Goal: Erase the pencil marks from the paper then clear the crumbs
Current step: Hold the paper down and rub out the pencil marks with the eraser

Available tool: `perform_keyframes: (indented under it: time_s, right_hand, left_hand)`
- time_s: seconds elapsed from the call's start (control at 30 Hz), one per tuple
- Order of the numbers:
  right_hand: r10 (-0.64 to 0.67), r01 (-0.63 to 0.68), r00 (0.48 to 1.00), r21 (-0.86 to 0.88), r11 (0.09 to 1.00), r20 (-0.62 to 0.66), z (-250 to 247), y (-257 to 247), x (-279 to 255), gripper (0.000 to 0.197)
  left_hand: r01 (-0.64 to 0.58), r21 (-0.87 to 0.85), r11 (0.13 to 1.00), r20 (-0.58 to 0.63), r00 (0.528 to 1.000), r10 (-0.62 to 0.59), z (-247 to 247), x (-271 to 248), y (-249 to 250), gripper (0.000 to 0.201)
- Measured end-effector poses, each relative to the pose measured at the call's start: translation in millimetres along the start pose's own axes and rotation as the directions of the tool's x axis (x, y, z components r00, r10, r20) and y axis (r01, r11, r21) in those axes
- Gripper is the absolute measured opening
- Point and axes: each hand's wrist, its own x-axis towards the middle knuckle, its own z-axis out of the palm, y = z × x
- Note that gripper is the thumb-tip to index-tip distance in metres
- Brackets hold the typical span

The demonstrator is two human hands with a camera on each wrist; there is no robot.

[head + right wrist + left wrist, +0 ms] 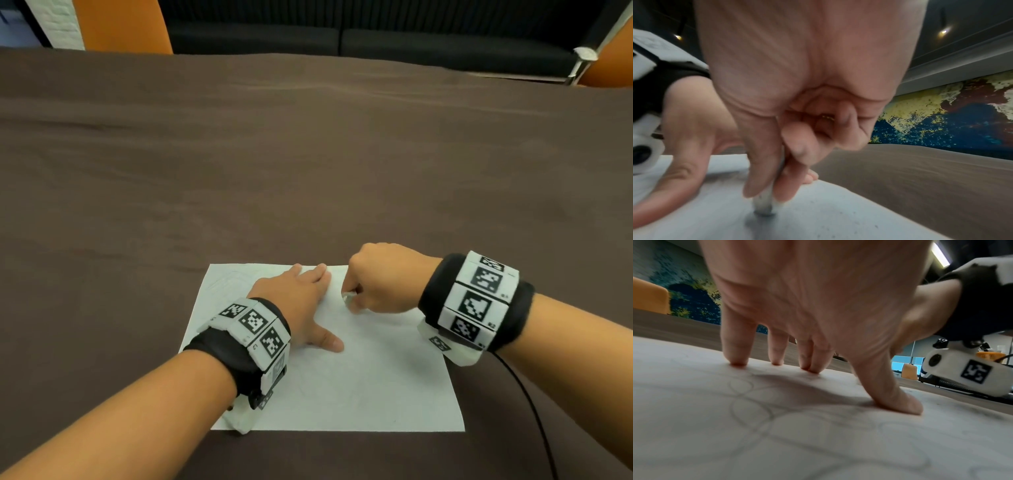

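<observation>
The thin, crease-prone paper (359,383) needed the left grip (294,301) spread flat while the right grip (373,287) pinched the small eraser (764,205) low.

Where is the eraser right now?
The eraser is pinched in the right hand, its tip pressed on the paper near the far edge, just right of the left hand in the head view.

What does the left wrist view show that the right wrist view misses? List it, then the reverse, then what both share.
Only the left wrist view: looping pencil marks under the left hand, whose spread fingertips press the paper.
Only the right wrist view: the right hand pinching a white eraser onto the sheet, and dark crumbs.
Both: paper, brown table, mural wall.
</observation>
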Motion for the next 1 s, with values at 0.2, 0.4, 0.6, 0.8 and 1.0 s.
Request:
perform_keyframes:
  time_s: [0.2, 0.4, 0.6, 0.8, 1.0]
  right_hand:
    - [0.042, -0.041, 0.998, 0.027, 0.999, -0.040, -13.9, 8.4, 15.2, 0.016]
    - [0.085, -0.089, 0.987, -0.019, 0.996, -0.139, -15.4, 8.9, 24.7, 0.022]
    - [-0.064, 0.059, 0.998, -0.165, 0.984, -0.022, 4.2, -13.0, -16.0, 0.033]
    - [0.006, -0.009, 0.999, -0.082, 0.997, -0.032, -11.0, -5.2, -0.3, 0.019]
    - [0.071, -0.076, 0.994, -0.051, 0.996, -0.089, -15.2, 3.2, 18.7, 0.019]
  left_hand:
    - [-0.008, 0.002, 1.000, -0.004, 1.000, 0.008, -1.3, -1.5, 0.4, 0.116]
    - [-0.003, -0.001, 1.000, -0.004, 1.000, 0.003, -1.5, -2.5, 0.9, 0.114]
    - [-0.003, -0.007, 1.000, -0.004, 1.000, 0.003, -0.1, -0.9, 1.1, 0.118]
    - [-0.010, -0.003, 1.000, -0.011, 1.000, 0.010, -0.2, -1.6, 0.6, 0.114]
    - [-0.003, 0.008, 1.000, -0.004, 1.000, 0.003, 0.2, -1.0, 0.9, 0.115]
